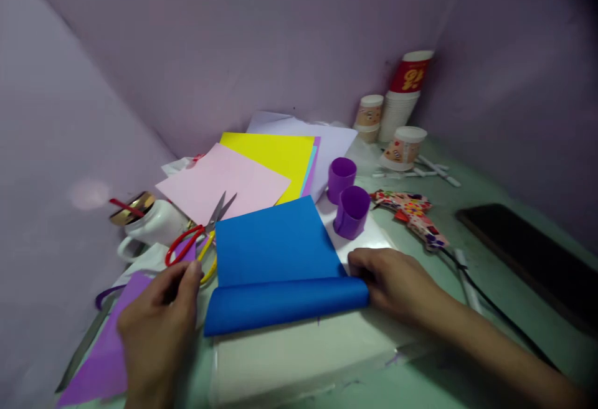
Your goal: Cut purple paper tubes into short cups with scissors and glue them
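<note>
A blue paper sheet (273, 244) lies in front of me, its near edge curled over into a roll (284, 306). My right hand (390, 281) pinches the right end of that roll, fingers closed on it. My left hand (156, 328) rests at the roll's left end, fingers bent, over a purple paper sheet (105, 350); whether it grips the blue paper is unclear. The blue sheet lies on a white board (299, 359).
Red and yellow scissors (199, 241) lie left of the blue sheet. Pink (222, 185) and yellow (275, 154) sheets lie behind. Two purple paper tubes (348, 200), a white mug (149, 222), paper cups (402, 116), a patterned paper piece (413, 213) and a dark tablet (532, 259) stand around.
</note>
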Motion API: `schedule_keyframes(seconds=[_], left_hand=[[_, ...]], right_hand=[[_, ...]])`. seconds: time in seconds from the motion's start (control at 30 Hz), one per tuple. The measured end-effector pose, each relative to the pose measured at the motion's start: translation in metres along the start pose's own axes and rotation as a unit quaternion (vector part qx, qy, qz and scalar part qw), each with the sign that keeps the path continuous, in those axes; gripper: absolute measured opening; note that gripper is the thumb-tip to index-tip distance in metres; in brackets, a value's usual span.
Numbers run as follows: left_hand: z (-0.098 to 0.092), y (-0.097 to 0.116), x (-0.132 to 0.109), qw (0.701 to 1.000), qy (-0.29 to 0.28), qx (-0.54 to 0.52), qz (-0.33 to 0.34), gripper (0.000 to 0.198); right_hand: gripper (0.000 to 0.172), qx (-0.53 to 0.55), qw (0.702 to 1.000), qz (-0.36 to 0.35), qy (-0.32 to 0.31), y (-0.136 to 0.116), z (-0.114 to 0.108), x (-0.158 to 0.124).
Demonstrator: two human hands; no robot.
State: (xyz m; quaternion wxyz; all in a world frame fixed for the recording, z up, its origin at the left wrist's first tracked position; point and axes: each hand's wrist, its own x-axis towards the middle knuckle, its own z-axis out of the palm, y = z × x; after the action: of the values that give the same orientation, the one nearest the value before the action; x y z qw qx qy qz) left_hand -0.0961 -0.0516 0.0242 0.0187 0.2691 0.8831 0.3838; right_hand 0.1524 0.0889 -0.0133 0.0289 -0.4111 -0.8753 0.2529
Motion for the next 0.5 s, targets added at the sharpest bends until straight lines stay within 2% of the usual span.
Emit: schedule_keyframes(seconds=[0.03,0.07,0.1,0.13,0.17,0.2,0.27,0.37,0.4,0.5], left_hand=[[0.003,0.004,-0.009,0.988,0.032,0.025,0.148,0.023],[0.009,0.008,-0.019,0.950,0.014,0.023,0.312,0.017],[0.017,0.012,-0.029,0.889,-0.008,0.035,0.457,0.014],[0.027,0.015,-0.038,0.827,-0.040,0.056,0.558,0.018],[0.037,0.017,-0.045,0.792,-0.067,0.088,0.600,0.022],[0.048,0.019,-0.052,0.755,-0.103,0.140,0.632,0.028],[0.064,0.021,-0.059,0.732,-0.111,0.195,0.644,0.034],[0.074,0.020,-0.060,0.706,-0.108,0.212,0.667,0.037],[0.074,0.019,-0.060,0.707,-0.112,0.210,0.666,0.037],[0.071,0.017,-0.060,0.738,-0.116,0.203,0.634,0.036]], right_hand=[[0.011,0.006,1.000,-0.004,0.005,0.000,0.000,0.000],[0.011,0.012,1.000,-0.008,0.010,0.000,-0.001,0.000],[0.011,0.017,1.000,-0.012,0.014,0.000,-0.001,0.000],[0.011,0.022,0.999,-0.015,0.018,0.000,-0.001,-0.001],[0.010,0.025,0.999,-0.015,0.020,0.000,-0.002,0.000],[0.010,0.027,0.999,-0.015,0.021,0.000,-0.002,0.000],[0.009,0.031,0.999,-0.015,0.019,0.000,-0.003,0.000],[0.009,0.037,0.999,-0.007,0.008,0.000,-0.004,0.001],[0.011,0.039,0.999,-0.001,0.006,0.001,-0.004,0.002],[0.026,0.045,0.999,0.030,0.006,0.001,-0.004,0.004]])
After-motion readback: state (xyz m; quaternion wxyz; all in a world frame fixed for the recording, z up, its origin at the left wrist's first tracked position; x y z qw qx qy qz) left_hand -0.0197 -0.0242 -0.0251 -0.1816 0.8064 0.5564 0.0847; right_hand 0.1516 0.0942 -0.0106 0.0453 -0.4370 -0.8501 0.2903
